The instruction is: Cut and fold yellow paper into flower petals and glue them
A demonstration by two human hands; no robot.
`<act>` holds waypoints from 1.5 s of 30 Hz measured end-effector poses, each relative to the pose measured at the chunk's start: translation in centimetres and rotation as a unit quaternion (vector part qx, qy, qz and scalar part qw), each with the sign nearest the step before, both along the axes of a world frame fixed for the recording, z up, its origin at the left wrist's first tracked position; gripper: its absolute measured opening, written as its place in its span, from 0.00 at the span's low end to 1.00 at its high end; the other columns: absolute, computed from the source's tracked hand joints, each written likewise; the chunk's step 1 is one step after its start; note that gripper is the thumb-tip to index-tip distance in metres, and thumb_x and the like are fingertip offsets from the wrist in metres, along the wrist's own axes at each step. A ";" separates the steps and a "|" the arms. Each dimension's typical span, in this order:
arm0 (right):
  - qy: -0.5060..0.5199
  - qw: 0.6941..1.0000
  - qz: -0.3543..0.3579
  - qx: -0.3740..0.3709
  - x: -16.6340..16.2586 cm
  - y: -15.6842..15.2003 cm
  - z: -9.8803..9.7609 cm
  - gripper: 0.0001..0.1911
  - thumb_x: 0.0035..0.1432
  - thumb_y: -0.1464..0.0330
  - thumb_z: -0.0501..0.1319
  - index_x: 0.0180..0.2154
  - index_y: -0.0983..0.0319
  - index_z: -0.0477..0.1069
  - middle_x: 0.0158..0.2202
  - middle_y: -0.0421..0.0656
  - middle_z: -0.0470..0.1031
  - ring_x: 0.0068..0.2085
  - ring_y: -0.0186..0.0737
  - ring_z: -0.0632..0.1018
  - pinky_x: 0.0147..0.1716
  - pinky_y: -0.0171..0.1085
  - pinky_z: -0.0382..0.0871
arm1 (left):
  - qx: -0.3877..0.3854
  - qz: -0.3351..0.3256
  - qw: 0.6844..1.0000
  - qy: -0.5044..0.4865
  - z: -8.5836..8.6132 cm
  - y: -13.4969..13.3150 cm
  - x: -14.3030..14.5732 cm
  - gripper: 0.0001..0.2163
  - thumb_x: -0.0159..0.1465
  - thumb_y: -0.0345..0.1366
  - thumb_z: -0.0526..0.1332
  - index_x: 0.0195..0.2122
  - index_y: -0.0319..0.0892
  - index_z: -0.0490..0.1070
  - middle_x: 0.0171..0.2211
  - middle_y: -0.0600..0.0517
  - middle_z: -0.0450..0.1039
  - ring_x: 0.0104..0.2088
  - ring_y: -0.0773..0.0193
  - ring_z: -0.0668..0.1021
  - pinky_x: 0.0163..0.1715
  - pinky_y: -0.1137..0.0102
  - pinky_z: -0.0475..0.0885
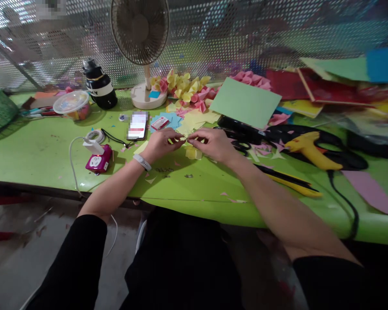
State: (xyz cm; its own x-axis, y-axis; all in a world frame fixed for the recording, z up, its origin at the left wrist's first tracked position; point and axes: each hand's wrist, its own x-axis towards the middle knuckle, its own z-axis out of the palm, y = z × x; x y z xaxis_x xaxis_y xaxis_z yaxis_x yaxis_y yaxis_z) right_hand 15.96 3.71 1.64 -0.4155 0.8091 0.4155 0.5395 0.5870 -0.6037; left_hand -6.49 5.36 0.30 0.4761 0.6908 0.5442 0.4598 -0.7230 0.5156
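Near the middle of the green table, my left hand and my right hand meet fingertip to fingertip. Both are closed in a pinch on what looks like a small piece of pale yellow paper, mostly covered by the fingers. Just below the fingertips is a folded yellow paper piece; whether it touches the fingers is unclear. Behind the hands lie pale yellow paper sheets and blue paper squares with a small red-and-white box on top. Black-handled scissors rest beside my right hand.
Yellow folded paper flowers are heaped beside a fan. A phone, purple power adapter and black bottle stand left. To the right are a yellow glue gun, a yellow-black cutter and a green sheet.
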 end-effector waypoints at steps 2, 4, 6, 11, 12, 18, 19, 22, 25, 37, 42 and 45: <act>-0.009 1.000 0.009 0.014 0.0 0.0 -0.1 0.09 0.63 0.66 0.63 0.39 0.59 0.82 0.39 0.48 0.82 0.37 0.46 0.80 0.36 0.45 0.71 | 0.013 -0.006 1.000 0.014 0.0 -0.2 0.1 0.08 0.66 0.38 0.64 0.41 0.40 0.81 0.35 0.46 0.81 0.31 0.68 0.80 0.32 0.72 0.77; -0.015 0.999 0.016 0.026 -0.1 0.0 -0.2 0.09 0.63 0.66 0.63 0.40 0.59 0.82 0.39 0.48 0.82 0.37 0.46 0.80 0.36 0.44 0.71 | 0.021 -0.009 0.999 0.022 0.1 -0.4 0.2 0.08 0.66 0.37 0.63 0.41 0.41 0.81 0.35 0.47 0.81 0.30 0.68 0.80 0.32 0.72 0.77; -0.017 0.999 0.018 0.034 -0.1 0.0 -0.3 0.09 0.63 0.66 0.62 0.40 0.60 0.82 0.38 0.48 0.82 0.37 0.45 0.80 0.36 0.44 0.72 | 0.030 -0.010 0.999 0.027 0.1 -0.5 0.3 0.08 0.67 0.36 0.63 0.41 0.41 0.81 0.34 0.47 0.81 0.30 0.68 0.80 0.31 0.72 0.77; -0.028 0.999 0.000 0.047 0.1 0.0 -0.3 0.10 0.64 0.64 0.62 0.41 0.60 0.81 0.39 0.49 0.82 0.37 0.46 0.80 0.35 0.44 0.72 | 0.035 -0.009 0.999 0.025 0.1 -0.3 0.3 0.07 0.66 0.34 0.62 0.40 0.41 0.81 0.33 0.48 0.81 0.31 0.68 0.80 0.31 0.72 0.76; -0.027 0.999 -0.003 0.045 0.1 0.0 -0.3 0.11 0.64 0.64 0.62 0.42 0.61 0.81 0.40 0.49 0.82 0.37 0.46 0.80 0.35 0.44 0.72 | 0.033 -0.010 0.999 0.023 0.1 -0.3 0.3 0.07 0.66 0.33 0.63 0.39 0.41 0.81 0.33 0.48 0.81 0.31 0.68 0.80 0.31 0.72 0.76; -0.024 1.000 0.010 0.017 0.3 0.0 -0.2 0.18 0.63 0.63 0.64 0.53 0.60 0.78 0.46 0.50 0.81 0.37 0.44 0.80 0.39 0.45 0.74 | 0.011 -0.015 0.999 0.033 0.4 -0.2 0.2 0.06 0.64 0.32 0.63 0.39 0.43 0.81 0.33 0.49 0.82 0.34 0.65 0.81 0.37 0.68 0.77; -0.029 0.999 0.010 0.014 0.3 0.0 -0.1 0.17 0.63 0.62 0.64 0.52 0.59 0.79 0.46 0.49 0.81 0.38 0.45 0.80 0.40 0.46 0.74 | 0.001 -0.014 0.999 0.033 0.4 -0.2 0.2 0.06 0.64 0.32 0.63 0.39 0.43 0.81 0.33 0.49 0.82 0.34 0.65 0.81 0.37 0.68 0.77; -0.033 0.999 0.011 0.003 0.3 -0.2 0.4 0.16 0.64 0.62 0.63 0.51 0.57 0.79 0.46 0.48 0.81 0.40 0.46 0.80 0.43 0.47 0.73 | -0.023 -0.016 0.999 0.025 0.5 -0.3 0.2 0.07 0.64 0.33 0.63 0.39 0.43 0.81 0.34 0.49 0.81 0.34 0.65 0.81 0.36 0.68 0.77; -0.023 1.000 0.006 -0.012 0.7 -0.2 1.1 0.17 0.63 0.62 0.63 0.51 0.57 0.79 0.47 0.48 0.81 0.40 0.46 0.80 0.41 0.46 0.74 | -0.022 -0.013 0.999 0.034 0.6 -0.3 0.2 0.07 0.64 0.33 0.63 0.38 0.42 0.81 0.33 0.48 0.81 0.34 0.64 0.80 0.37 0.67 0.76; -0.224 0.971 -0.040 -0.068 2.7 1.3 0.6 0.10 0.51 0.63 0.71 0.36 0.59 0.78 0.40 0.48 0.77 0.33 0.44 0.75 0.28 0.42 0.66 | -0.165 0.091 0.974 0.123 0.5 0.2 0.0 0.03 0.58 0.30 0.66 0.30 0.40 0.80 0.28 0.48 0.80 0.25 0.64 0.76 0.28 0.68 0.69; -0.228 0.972 -0.030 -0.057 2.7 1.3 0.3 0.10 0.51 0.61 0.72 0.33 0.58 0.76 0.37 0.47 0.77 0.32 0.43 0.75 0.26 0.41 0.64 | -0.163 0.094 0.977 0.100 0.4 0.5 -0.4 0.05 0.55 0.36 0.70 0.29 0.40 0.80 0.24 0.49 0.77 0.22 0.66 0.73 0.22 0.70 0.64; -0.228 0.970 -0.030 -0.074 2.5 1.2 0.3 0.07 0.53 0.64 0.71 0.31 0.58 0.75 0.36 0.46 0.77 0.33 0.43 0.76 0.26 0.41 0.64 | -0.156 0.115 0.977 0.092 0.7 0.6 -0.6 0.08 0.55 0.40 0.71 0.28 0.40 0.78 0.22 0.49 0.75 0.21 0.66 0.72 0.20 0.71 0.61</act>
